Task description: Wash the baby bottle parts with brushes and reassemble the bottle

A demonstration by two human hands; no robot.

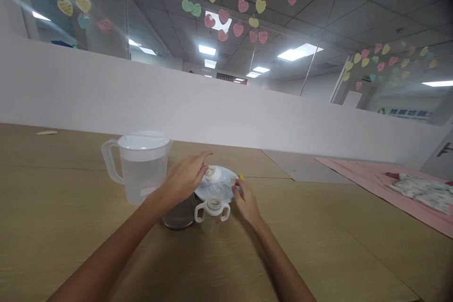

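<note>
My left hand is over the left edge of a white plate, fingers stretched out and apart. Close to its fingertips is a white bottle collar with a clear teat; whether they touch is hard to tell. At the plate's right edge my right hand pinches a small clear cap-like piece between thumb and fingers. A clear rounded piece lies on the plate. In front stands an uncapped clear baby bottle with two white handles, upright on the table.
A clear lidded pitcher with water stands left of my left hand. Under my left wrist is a dark round dish. Something small and yellow shows behind my right fingers. A pink cloth covers the right side, beneath a white wall.
</note>
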